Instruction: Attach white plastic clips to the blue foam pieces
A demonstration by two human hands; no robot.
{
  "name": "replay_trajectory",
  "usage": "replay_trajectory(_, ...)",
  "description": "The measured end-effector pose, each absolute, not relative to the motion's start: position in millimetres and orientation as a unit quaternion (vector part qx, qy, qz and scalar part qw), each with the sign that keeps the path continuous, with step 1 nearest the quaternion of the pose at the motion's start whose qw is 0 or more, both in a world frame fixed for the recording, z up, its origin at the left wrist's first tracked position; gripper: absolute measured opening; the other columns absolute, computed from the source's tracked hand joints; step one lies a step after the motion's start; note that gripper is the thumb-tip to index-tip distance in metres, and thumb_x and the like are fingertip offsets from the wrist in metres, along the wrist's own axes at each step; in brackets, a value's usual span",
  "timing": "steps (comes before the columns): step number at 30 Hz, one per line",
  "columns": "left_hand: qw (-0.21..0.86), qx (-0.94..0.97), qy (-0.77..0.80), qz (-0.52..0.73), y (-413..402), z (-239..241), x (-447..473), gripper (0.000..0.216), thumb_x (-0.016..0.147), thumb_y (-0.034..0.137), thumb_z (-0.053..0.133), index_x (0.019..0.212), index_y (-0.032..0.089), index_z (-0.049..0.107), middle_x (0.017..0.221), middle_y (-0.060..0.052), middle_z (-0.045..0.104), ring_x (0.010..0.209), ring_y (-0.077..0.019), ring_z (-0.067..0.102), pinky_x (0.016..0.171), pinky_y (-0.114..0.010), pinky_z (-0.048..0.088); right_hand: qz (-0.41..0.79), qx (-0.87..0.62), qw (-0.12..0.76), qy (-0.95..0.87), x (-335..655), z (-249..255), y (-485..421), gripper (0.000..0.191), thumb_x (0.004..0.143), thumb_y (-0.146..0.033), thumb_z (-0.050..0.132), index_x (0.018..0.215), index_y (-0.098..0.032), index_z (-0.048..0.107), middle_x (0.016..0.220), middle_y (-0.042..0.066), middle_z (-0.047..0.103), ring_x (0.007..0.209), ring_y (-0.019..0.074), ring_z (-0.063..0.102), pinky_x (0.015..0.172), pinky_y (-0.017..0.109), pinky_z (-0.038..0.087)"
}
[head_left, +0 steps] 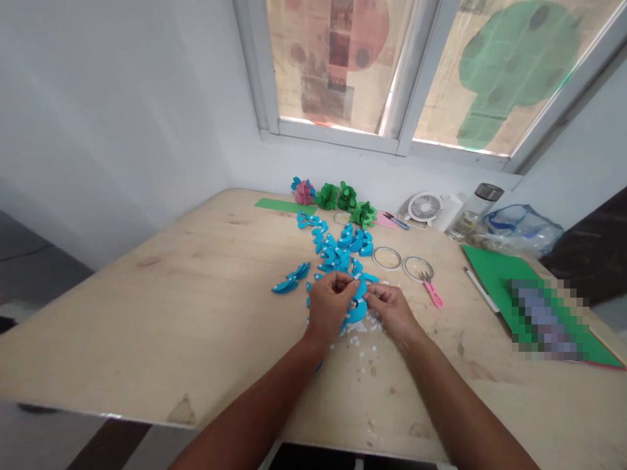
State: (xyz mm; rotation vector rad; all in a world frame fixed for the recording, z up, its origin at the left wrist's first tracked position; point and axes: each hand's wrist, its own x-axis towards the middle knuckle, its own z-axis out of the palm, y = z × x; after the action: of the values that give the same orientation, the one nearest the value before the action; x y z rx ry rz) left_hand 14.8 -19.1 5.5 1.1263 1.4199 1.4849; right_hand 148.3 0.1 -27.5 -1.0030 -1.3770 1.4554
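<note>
A blue paper cutout with small white patches is pinched between the fingertips of both hands. My left hand grips its left side, with thumb and index finger pressed together. From the other side, my right hand pinches the cutout's right edge. Beyond my hands lies a loose pile of similar blue paper pieces. To the left rests a separate folded blue piece. Small white paper scraps are scattered under and between my wrists. My left hand hides some blue pieces beneath it.
Two rolls of tape and pink-handled scissors lie right of the pile. Green paper flowers, a small fan and a bottle stand along the wall. A white pen lies beside green sheets at the right.
</note>
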Motion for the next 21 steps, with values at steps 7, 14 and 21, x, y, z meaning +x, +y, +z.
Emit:
replay_trajectory(7,0.395,0.436,0.553,0.590,-16.7,2.1,13.6,0.015,0.058,0.029,0.068,0.063,0.016,0.062,0.053,0.002,0.056,0.050,-0.0115,0.050,0.045,-0.021,0.040,0.581,-0.404,0.429,-0.561,148.9,-26.2,0.5,0.029,0.065,-0.045,0.069,0.059,-0.018,0.062,0.052,-0.001,0.051,0.055,0.0138,0.047,0.056,0.027,0.038)
replay_trajectory(14,0.425,0.410,0.560,0.581,-14.7,2.4,11.1,0.026,0.056,0.028,0.070,0.077,0.015,0.067,0.059,0.001,0.061,0.053,-0.0126,0.054,0.047,-0.022,0.042,0.577,-0.401,0.428,-0.568,149.2,-26.6,1.0,0.027,0.065,-0.043,0.069,0.058,-0.018,0.063,0.051,-0.001,0.051,0.056,0.0150,0.048,0.058,0.029,0.039)
replay_trajectory(21,0.476,0.387,0.532,0.584,-16.4,7.3,9.8,0.023,0.054,0.027,0.072,0.072,0.014,0.069,0.066,-0.002,0.066,0.060,-0.0142,0.058,0.052,-0.024,0.045,0.573,-0.399,0.424,-0.577,148.9,-24.2,0.8,0.025,0.065,-0.041,0.070,0.058,-0.019,0.063,0.054,-0.001,0.052,0.056,0.0141,0.047,0.060,0.029,0.039)
